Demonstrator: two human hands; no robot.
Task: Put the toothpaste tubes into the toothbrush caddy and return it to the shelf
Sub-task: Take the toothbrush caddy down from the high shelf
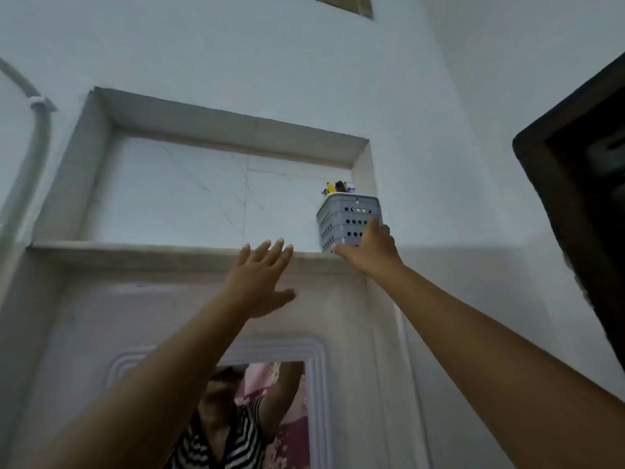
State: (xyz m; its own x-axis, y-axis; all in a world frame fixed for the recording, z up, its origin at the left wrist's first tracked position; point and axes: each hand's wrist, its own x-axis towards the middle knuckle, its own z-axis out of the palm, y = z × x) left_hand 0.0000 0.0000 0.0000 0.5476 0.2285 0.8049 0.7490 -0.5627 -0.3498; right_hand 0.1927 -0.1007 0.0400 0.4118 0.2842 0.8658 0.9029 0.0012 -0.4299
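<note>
Grey perforated plastic of the toothbrush caddy (348, 221) sits under the right hand (368, 248), whose fingers wrap its lower right corner, thumb on the front face; grip looks closed on the base, though whether the hand bears its weight or just steadies it can't be told. Caddy stands upright at the far right end of the shelf (162, 252), a stone ledge in a wall niche, close to the niche's right side wall, its front apparently near the ledge's lip. Left hand (260, 282) is spread flat, fingers open, holding nothing, reaching toward the ledge edge, well apart from the caddy. Judgement: this is the final placing step; best to push the caddy back from the lip with the base flat, keep it upright, then let go slowly. Contents: coloured tips, yellow and dark, poke above the rim (338, 187); too small to tell toothpaste tubes from brushes. 1 mirror (263, 414) hangs below.
</note>
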